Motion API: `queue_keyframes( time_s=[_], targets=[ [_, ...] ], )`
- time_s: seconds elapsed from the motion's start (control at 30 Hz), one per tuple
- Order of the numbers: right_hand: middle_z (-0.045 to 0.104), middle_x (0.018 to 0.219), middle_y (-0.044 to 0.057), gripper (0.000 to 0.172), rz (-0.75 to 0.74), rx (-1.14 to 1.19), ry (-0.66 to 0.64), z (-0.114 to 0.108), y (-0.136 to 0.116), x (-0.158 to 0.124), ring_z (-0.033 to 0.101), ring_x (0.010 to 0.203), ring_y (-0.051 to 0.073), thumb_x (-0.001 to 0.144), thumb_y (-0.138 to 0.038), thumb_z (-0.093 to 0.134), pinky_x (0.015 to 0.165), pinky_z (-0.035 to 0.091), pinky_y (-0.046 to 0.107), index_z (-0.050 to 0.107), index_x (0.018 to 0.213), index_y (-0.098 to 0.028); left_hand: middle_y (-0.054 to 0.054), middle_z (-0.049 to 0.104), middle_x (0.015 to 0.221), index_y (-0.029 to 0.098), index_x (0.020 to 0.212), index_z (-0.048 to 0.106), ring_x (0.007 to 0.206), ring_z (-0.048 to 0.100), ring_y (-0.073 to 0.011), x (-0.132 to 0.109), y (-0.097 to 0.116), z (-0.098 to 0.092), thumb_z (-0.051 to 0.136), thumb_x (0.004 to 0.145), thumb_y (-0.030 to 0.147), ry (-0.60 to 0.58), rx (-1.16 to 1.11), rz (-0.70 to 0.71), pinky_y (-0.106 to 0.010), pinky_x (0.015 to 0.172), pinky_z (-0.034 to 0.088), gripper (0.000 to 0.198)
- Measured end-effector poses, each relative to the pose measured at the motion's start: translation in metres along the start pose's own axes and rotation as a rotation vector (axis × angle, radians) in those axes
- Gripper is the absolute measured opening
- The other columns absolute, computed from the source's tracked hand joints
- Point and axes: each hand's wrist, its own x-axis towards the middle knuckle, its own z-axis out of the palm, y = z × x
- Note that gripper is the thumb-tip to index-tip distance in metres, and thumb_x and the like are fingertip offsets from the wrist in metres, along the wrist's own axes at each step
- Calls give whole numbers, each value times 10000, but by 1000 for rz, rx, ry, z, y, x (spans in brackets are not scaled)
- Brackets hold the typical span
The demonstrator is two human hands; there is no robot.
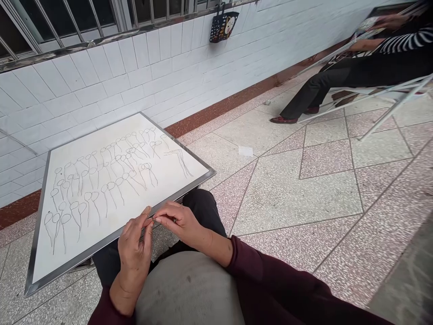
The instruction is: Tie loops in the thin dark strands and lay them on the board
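A white board (158, 135) with a metal frame rests on my lap, tilted away from me. Several thin wire loops with twisted stems (101, 180) lie on it in rows. My left hand (133, 250) and my right hand (179, 223) meet at the board's near edge. Both pinch a thin wire (153, 219) between thumb and fingertips. The wire is very fine and mostly hidden by my fingers. My sleeves are dark maroon.
A white tiled wall (169, 67) runs behind the board, with a small black basket (222, 25) hanging on it. At the upper right another person (355, 72) in a striped top sits on a folding chair. A scrap of white paper (245, 151) lies on the terrazzo floor.
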Motion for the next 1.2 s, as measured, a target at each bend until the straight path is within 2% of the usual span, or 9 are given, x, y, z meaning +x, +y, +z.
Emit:
queue_keyframes(
  time_s=[0.17, 0.37, 0.47, 0.6, 0.8, 0.87, 1.07, 1.2],
  targets=[
    [672, 723, 30, 228, 9, 44, 34, 2, 2, 0, 587, 695, 143, 957, -339, 546, 638, 487, 253, 707, 902, -187, -37, 731, 936, 216, 1212, 601, 798, 684, -160, 1, -2, 0, 565, 900, 164, 20, 19, 70, -294, 710, 562, 318],
    [723, 799, 34, 234, -38, 127, 34, 3, 7, 1, 622, 733, 149, 956, -358, 544, 672, 519, 265, 729, 920, -220, -11, 730, 908, 222, 1323, 519, 745, 672, -136, 3, 3, 0, 568, 910, 218, -17, -33, -102, -278, 703, 573, 416],
    [684, 750, 31, 244, 39, 125, 21, 1, 8, 1, 612, 690, 138, 926, -407, 583, 635, 505, 250, 732, 914, -215, 4, 730, 891, 244, 1330, 511, 740, 666, -132, 4, 3, -2, 567, 910, 216, -13, -37, -111, -268, 683, 571, 425],
    [644, 784, 34, 246, 124, 116, 8, -1, 7, 0, 592, 682, 127, 920, -409, 590, 620, 484, 242, 721, 926, -202, 19, 719, 849, 270, 1345, 495, 768, 665, -132, 4, 1, -2, 565, 909, 196, -7, -39, -75, -261, 682, 566, 448],
    [668, 754, 35, 212, 21, 164, 9, -1, 8, 1, 599, 756, 150, 944, -351, 564, 697, 499, 271, 723, 919, -211, 13, 719, 866, 276, 1361, 482, 750, 663, -141, 3, 1, -1, 561, 914, 234, -71, -64, -131, -269, 660, 561, 457],
    [660, 740, 34, 217, 44, 177, -6, -1, 8, 1, 596, 746, 151, 935, -365, 574, 694, 501, 275, 725, 909, -211, 7, 722, 876, 274, 1362, 485, 755, 666, -146, 3, 1, -2, 551, 919, 233, -94, -73, -136, -279, 671, 562, 450],
    [597, 829, 27, 226, 243, 320, -84, -3, 4, 0, 569, 648, 102, 923, -380, 577, 594, 494, 228, 693, 934, -186, -18, 727, 928, 274, 1398, 443, 833, 664, -162, 3, -2, -4, 533, 919, 158, -90, -35, 47, -285, 701, 565, 500],
    [587, 789, 20, 142, 150, 230, -42, -1, 3, 1, 553, 656, 107, 915, -285, 585, 589, 477, 221, 681, 895, -182, -26, 725, 985, 282, 1419, 409, 843, 666, -151, 2, -3, -3, 535, 910, 111, -65, 6, 108, -262, 678, 566, 551]
  ],
)
